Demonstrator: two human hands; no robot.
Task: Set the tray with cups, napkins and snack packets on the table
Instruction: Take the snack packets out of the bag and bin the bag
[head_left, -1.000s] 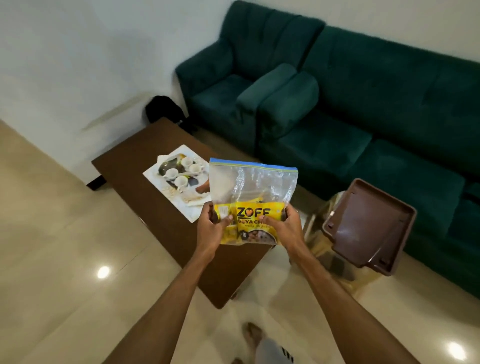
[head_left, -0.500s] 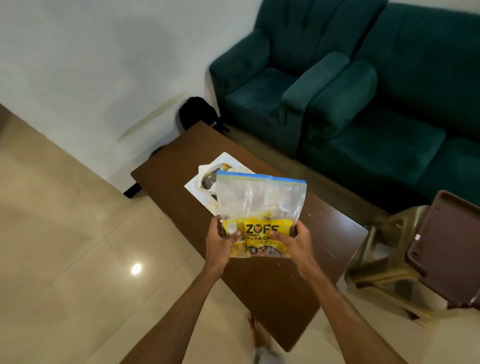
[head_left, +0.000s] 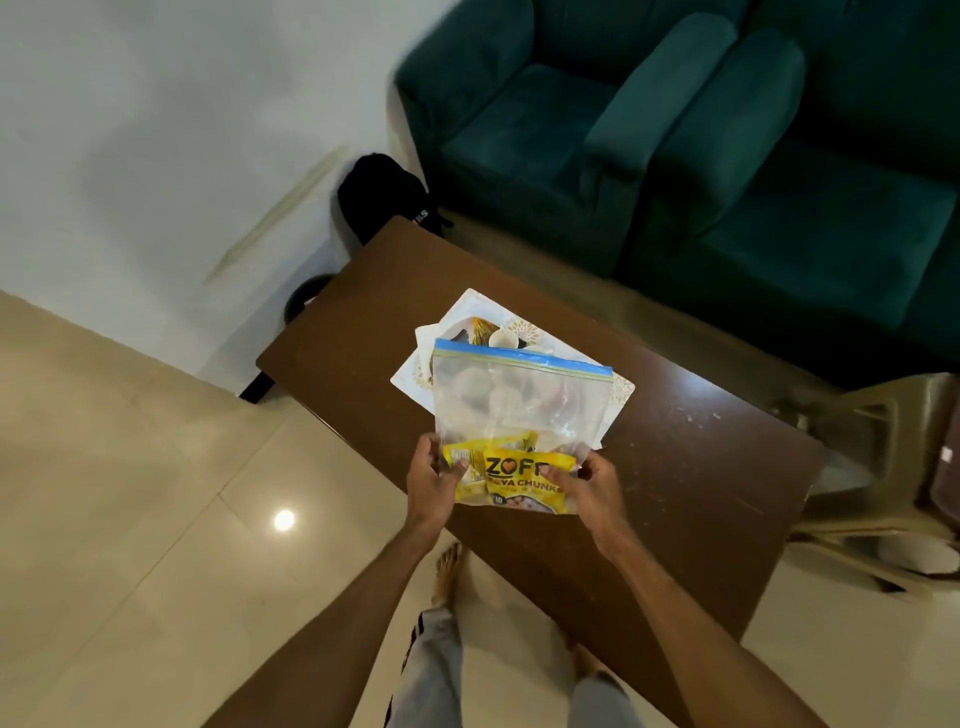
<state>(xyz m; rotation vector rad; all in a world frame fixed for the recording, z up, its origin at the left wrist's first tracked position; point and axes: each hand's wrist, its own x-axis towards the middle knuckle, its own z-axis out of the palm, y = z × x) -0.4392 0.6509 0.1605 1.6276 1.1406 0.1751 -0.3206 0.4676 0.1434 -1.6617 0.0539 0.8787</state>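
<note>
Near the lower centre of the frame, the left hand (head_left: 434, 478) and the right hand (head_left: 592, 486) each pinch a bottom corner of a clear zip-top plastic bag with a blue seal strip (head_left: 519, 400). Fingers and thumbs are curled onto the film and onto the yellow printed snack packets (head_left: 519, 480) lying in its base. The bag is held upright, seal uppermost, directly in front of the white rectangular tray with gold-patterned corners (head_left: 470, 306), which rests on the dark brown wooden table (head_left: 675, 467) at centre frame. A small white cup (head_left: 503, 339) and a yellow packet edge (head_left: 480, 330) show on the tray just above the seal; the remaining contents are masked by the bag and appear only as blurred shapes through the film. Whether the seal is pressed closed cannot be told. The packets probably remain to be taken out and laid on the tray. Several hazards follow. Both hands are occupied at the base, so opening the seal requires a re-grip, during which the slick film could slip and the bag drop onto the light cups, toppling them. Should the bag be tipped with the seal open, the packets may slide out together and scatter. Because the bag blocks sight of the tray, a hand reaching past it could knock a cup unseen. The tray lies toward the table's left edge, so a shove could push it nearer that edge.
</note>
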